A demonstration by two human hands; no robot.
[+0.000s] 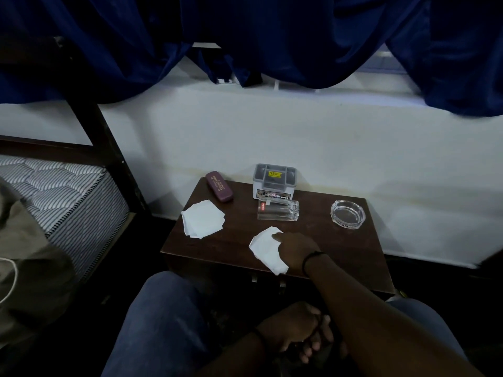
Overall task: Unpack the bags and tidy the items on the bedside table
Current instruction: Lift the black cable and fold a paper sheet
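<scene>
On the dark wooden bedside table, my right hand lies over a white paper napkin near the front edge, with fingers on its top and right side. A second, fanned pile of white napkins lies at the left. A clear drinking glass lies on its side in the middle. Behind it stands a grey compartment box. A maroon spectacle case lies at the back left, and a glass ashtray sits at the right. My left hand hangs low between my knees with fingers curled, partly hidden by my right forearm.
A striped mattress on a dark bed frame stands to the left of the table. A brown bag or cloth with a white cord lies at the far left. Blue curtains hang above the white wall.
</scene>
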